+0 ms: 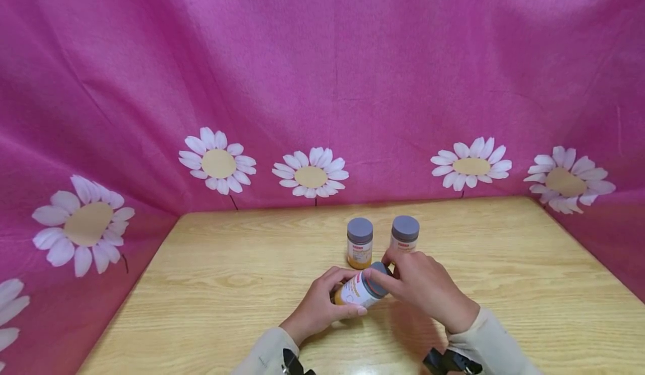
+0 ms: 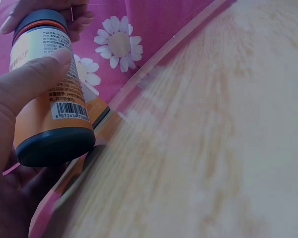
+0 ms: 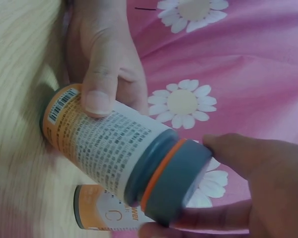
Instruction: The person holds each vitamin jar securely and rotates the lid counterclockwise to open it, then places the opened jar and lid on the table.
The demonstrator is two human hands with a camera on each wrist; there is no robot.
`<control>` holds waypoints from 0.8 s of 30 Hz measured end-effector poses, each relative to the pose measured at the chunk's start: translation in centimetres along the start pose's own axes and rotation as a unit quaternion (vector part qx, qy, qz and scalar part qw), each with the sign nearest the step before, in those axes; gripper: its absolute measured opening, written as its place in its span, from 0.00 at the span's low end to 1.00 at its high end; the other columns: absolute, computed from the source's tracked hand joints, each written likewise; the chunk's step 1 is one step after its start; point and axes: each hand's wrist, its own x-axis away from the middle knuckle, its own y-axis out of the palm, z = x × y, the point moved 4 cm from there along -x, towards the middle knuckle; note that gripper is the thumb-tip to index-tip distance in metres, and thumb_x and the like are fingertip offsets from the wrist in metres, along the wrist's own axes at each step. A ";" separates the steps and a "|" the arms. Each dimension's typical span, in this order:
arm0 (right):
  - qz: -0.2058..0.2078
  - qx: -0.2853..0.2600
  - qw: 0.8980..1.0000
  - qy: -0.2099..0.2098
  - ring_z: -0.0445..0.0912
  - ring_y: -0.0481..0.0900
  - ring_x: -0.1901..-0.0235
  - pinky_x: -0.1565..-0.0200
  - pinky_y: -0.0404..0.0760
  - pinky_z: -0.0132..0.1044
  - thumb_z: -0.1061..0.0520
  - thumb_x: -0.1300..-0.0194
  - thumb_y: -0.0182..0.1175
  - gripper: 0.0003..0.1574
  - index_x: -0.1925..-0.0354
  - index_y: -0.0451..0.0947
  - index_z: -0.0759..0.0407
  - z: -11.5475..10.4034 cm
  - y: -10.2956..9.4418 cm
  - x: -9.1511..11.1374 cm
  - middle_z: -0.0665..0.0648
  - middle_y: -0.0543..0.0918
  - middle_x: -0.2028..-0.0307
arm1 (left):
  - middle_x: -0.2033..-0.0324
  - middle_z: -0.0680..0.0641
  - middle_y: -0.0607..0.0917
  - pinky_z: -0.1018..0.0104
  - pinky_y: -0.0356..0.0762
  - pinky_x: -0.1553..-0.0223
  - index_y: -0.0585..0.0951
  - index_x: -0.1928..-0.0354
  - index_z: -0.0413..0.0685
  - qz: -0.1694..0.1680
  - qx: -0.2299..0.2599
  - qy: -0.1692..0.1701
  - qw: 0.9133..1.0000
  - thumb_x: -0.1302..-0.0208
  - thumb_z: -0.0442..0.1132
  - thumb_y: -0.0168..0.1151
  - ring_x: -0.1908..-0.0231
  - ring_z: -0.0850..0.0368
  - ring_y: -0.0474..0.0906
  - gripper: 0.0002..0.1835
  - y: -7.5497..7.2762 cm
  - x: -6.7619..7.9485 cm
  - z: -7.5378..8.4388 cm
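Observation:
My left hand grips a supplement bottle round its body, thumb across the printed label. The bottle is tilted, its grey-green cap pointing up and to the right. At that end my right hand holds the cap between thumb and fingers. An orange ring shows between the cap and the bottle's shoulder. In the left wrist view the dark base and a barcode face the camera. The bottle's contents are hidden.
Two similar capped bottles stand upright behind my hands: one in the middle and another to its right, partly hidden by my right hand. The wooden table meets a pink flowered cloth at the back and sides.

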 end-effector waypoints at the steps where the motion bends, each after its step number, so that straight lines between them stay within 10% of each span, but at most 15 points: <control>1: -0.005 -0.003 1.000 -0.007 0.39 0.67 0.82 0.79 0.67 0.35 0.31 0.41 0.62 0.24 0.71 0.76 0.49 0.0 0.0 0.0 0.45 0.70 0.83 | 0.52 0.57 0.78 0.68 0.74 0.54 0.78 0.44 0.59 0.000 0.000 -0.001 1.000 0.50 0.49 0.76 0.56 0.62 0.75 0.29 0.0 0.0 0.0; 24: -0.078 -0.044 0.976 -0.201 0.45 0.72 0.58 0.62 0.76 0.35 0.65 0.47 0.70 0.27 0.49 0.75 0.52 -0.5 -0.8 0.6 0.48 0.76 0.56 | 0.52 0.56 0.78 0.67 0.75 0.54 0.78 0.44 0.59 -0.002 0.003 -0.012 1.000 0.50 0.50 0.76 0.56 0.61 0.76 0.29 0.0 -0.1 0.0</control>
